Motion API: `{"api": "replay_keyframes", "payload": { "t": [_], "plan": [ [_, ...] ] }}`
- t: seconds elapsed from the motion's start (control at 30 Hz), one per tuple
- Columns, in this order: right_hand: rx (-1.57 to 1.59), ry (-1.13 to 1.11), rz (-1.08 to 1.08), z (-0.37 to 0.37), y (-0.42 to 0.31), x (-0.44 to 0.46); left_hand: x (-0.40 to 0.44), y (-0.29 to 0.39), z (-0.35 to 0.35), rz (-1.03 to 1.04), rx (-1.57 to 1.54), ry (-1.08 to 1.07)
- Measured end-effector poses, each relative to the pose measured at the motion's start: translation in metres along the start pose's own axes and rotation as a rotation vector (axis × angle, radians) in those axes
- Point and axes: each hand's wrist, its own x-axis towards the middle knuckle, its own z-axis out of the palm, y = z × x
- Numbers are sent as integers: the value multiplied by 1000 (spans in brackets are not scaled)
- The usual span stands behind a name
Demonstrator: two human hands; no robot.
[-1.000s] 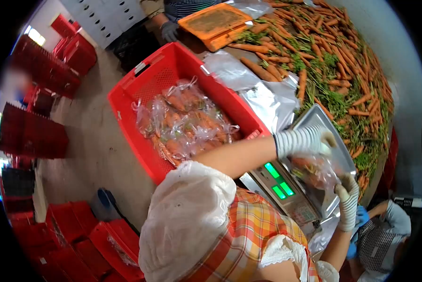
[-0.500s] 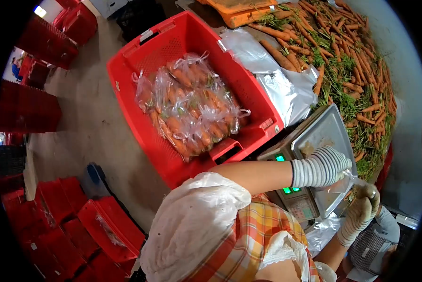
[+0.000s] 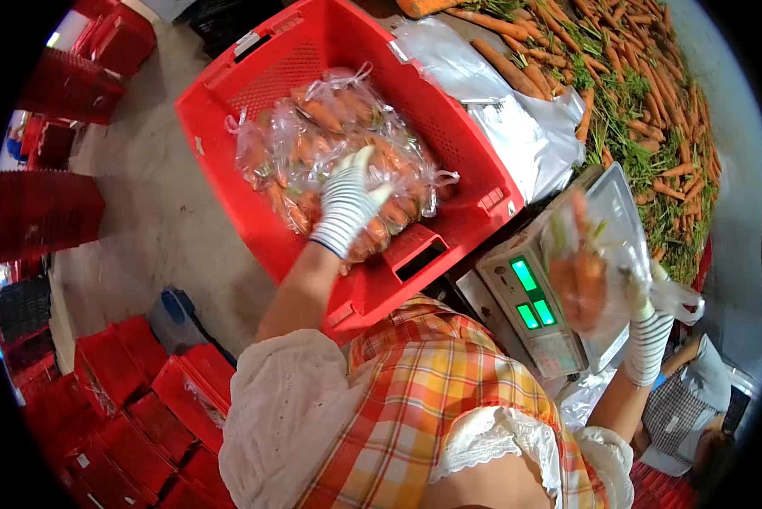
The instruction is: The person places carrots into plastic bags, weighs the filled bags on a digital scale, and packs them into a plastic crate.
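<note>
Bag in right hand; scale near.

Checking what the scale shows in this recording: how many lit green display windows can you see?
3, all on the scale: one upper window, and two lower windows side by side, the picture's left one and right one. None seems hidden.
</note>
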Motion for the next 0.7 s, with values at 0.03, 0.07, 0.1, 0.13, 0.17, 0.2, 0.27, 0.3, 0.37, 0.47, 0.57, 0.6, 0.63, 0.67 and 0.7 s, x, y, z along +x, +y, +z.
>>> {"api": "replay_keyframes", "payload": {
  "t": [0.03,0.07,0.1,0.13,0.17,0.2,0.27,0.3,0.37,0.47,0.57,0.6,0.63,0.67,0.7],
  "plan": [
    [53,32,18,-13,15,8,-9,-18,2,-65,220,-147],
    [107,65,35,-26,29,16,-16,-33,8,-97,485,-411],
    [11,113,-12,-7,10,17,-18,-52,17,-45,638,-712],
    [-87,166,-55,11,-9,18,-26,-116,69,118,802,-730],
    [-88,169,-59,15,-11,23,-21,-99,52,66,766,-821],
    [-81,195,-68,17,-11,29,-23,-86,31,117,777,-799],
    [-96,197,-68,33,-26,35,-19,-88,10,103,742,-901],
    [-93,200,-69,42,-33,39,-10,-97,10,38,696,-1020],
    [-142,234,-21,55,-40,47,5,-108,17,87,710,-1068],
    [-58,217,-1,71,-47,56,43,-103,6,25,439,-1008],
    [-34,172,27,81,-47,67,76,-98,6,-182,168,-302],
    [-14,166,63,88,-48,71,85,-70,-11,-265,94,-313],
    [4,163,102,95,-50,74,89,-54,-13,-262,87,-321],
    [-24,158,83,99,-53,78,89,-39,-11,-160,189,-416],
    [-36,161,93,103,-55,82,87,-31,-5,-55,289,-508]
  ]
}}
